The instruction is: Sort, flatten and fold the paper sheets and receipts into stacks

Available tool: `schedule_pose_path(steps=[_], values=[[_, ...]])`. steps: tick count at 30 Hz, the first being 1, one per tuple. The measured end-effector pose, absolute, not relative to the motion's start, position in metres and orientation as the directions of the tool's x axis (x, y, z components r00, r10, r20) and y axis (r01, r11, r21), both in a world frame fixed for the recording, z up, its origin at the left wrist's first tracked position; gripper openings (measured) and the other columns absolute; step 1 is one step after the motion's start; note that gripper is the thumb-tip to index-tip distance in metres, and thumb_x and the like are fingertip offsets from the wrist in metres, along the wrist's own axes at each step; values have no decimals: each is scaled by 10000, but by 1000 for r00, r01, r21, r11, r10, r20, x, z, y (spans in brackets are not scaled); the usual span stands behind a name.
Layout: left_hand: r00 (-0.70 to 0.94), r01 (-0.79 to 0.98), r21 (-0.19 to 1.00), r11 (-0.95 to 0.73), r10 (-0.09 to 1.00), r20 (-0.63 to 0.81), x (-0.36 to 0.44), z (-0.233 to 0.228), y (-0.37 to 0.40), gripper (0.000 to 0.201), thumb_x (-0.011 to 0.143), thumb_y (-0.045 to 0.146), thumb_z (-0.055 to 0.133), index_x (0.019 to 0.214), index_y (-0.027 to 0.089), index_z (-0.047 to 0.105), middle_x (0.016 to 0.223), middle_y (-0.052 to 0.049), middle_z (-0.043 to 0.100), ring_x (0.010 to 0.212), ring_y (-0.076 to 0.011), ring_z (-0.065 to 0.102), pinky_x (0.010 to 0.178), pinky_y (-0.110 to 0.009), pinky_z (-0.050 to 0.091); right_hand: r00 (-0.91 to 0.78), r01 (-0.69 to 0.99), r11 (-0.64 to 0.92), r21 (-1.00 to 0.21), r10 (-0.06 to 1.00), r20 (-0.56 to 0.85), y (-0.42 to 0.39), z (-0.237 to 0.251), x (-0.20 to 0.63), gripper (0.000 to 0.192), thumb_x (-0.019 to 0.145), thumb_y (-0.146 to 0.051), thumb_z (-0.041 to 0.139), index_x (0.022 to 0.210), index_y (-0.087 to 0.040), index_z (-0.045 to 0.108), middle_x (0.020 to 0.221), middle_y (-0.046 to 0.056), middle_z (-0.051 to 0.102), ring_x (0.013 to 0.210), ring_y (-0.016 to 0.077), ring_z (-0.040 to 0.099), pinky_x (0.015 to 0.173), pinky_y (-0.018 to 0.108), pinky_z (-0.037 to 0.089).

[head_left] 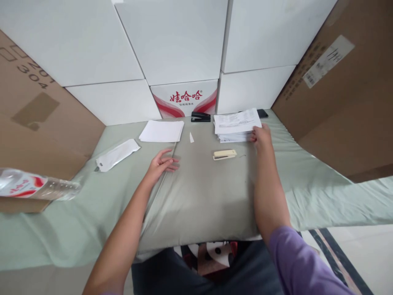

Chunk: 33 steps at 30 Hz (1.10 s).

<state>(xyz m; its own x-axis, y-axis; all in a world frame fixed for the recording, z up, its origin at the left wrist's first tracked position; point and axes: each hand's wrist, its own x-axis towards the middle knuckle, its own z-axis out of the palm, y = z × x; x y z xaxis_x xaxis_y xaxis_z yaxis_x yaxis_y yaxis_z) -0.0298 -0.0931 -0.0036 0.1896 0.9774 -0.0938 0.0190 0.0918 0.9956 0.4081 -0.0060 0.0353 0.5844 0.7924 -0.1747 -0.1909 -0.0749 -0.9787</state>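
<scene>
My right hand [263, 136] pinches the right edge of the top printed sheets [238, 121], which lie slightly askew over more papers [236, 137] at the back right. How many sheets are between the fingers I cannot tell. My left hand [163, 164] hovers low over the cloth left of the middle, fingers apart and holding nothing. Between the hands lies a cream stapler [224, 154]. At the back, a black stapler [200, 117] rests by the white boxes. A stack of white paper [161, 131] sits beyond my left hand.
A small white paper triangle [191, 137] lies mid-table. To the left are a white plastic pouch [118, 155] and a water bottle [38, 185]. A black object [262, 113] shows behind the papers. White boxes [184, 41] and brown cartons [346, 94] wall the green cloth [199, 196].
</scene>
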Motion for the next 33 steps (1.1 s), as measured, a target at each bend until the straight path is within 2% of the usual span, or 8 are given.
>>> schedule_pose_path(steps=[5, 10, 14, 17, 23, 29, 31, 33], values=[[191, 18, 996, 90, 977, -91, -29, -3, -93, 746, 739, 438, 823, 1354, 181, 487, 1007, -101, 780, 712, -220, 764, 634, -312, 601, 632, -237, -26, -971, 755, -175, -2, 34, 409, 396, 738, -52, 538, 1063, -259, 452, 615, -104, 408, 396, 47, 251, 353, 164, 173], [188, 23, 995, 97, 977, -99, -28, -3, -94, 746, 739, 441, 820, 1355, 182, 490, 995, -96, 781, 699, -213, 759, 620, -301, 593, 689, -257, -13, -966, 699, -193, -2, 37, 407, 587, 760, -38, 541, 1287, -255, 401, 682, -90, 513, 394, 56, 336, 350, 171, 262], [188, 34, 995, 96, 977, -100, -29, -3, -94, 740, 745, 442, 811, 1360, 180, 493, 1002, -103, 781, 705, -214, 759, 631, -309, 593, 648, -250, -63, -966, 731, -215, 0, 33, 403, 299, 779, -76, 584, 1025, -226, 501, 640, -77, 547, 374, 48, 331, 338, 171, 238], [187, 41, 994, 99, 977, -104, -29, -3, -93, 736, 748, 445, 808, 1358, 174, 499, 998, -106, 780, 708, -216, 759, 629, -308, 591, 559, -301, -117, -947, 783, -274, 2, 29, 401, 176, 814, -120, 602, 811, -215, 455, 568, -56, 553, 355, 28, 256, 329, 168, 174], [191, 51, 994, 100, 976, -108, -29, -3, -93, 732, 753, 457, 804, 1359, 173, 507, 1003, -105, 778, 709, -213, 758, 628, -303, 588, 536, -342, -192, -920, 764, -358, 1, 29, 396, 148, 829, -79, 564, 829, -191, 468, 625, 43, 694, 351, 33, 329, 318, 143, 178], [199, 56, 994, 94, 974, -104, -29, -4, -93, 714, 760, 460, 801, 1347, 171, 515, 992, -98, 776, 708, -207, 757, 622, -290, 586, 547, -328, -190, -926, 761, -349, 3, 25, 394, 176, 804, -45, 536, 796, -199, 452, 634, 33, 689, 364, 53, 390, 318, 152, 211], [200, 56, 994, 94, 974, -104, -29, -4, -93, 708, 759, 460, 801, 1342, 175, 519, 987, -94, 776, 705, -205, 755, 623, -291, 587, 587, -253, -170, -952, 755, -291, 5, 24, 392, 152, 814, -83, 541, 805, -209, 457, 661, 26, 690, 400, 74, 453, 336, 161, 261], [202, 61, 994, 95, 974, -106, -29, -4, -93, 695, 759, 463, 800, 1331, 177, 530, 981, -92, 775, 702, -204, 753, 623, -294, 587, 631, -31, -116, -993, 768, -110, 5, 26, 390, 87, 831, -138, 544, 801, -209, 504, 718, 24, 694, 512, 106, 567, 402, 178, 376]])
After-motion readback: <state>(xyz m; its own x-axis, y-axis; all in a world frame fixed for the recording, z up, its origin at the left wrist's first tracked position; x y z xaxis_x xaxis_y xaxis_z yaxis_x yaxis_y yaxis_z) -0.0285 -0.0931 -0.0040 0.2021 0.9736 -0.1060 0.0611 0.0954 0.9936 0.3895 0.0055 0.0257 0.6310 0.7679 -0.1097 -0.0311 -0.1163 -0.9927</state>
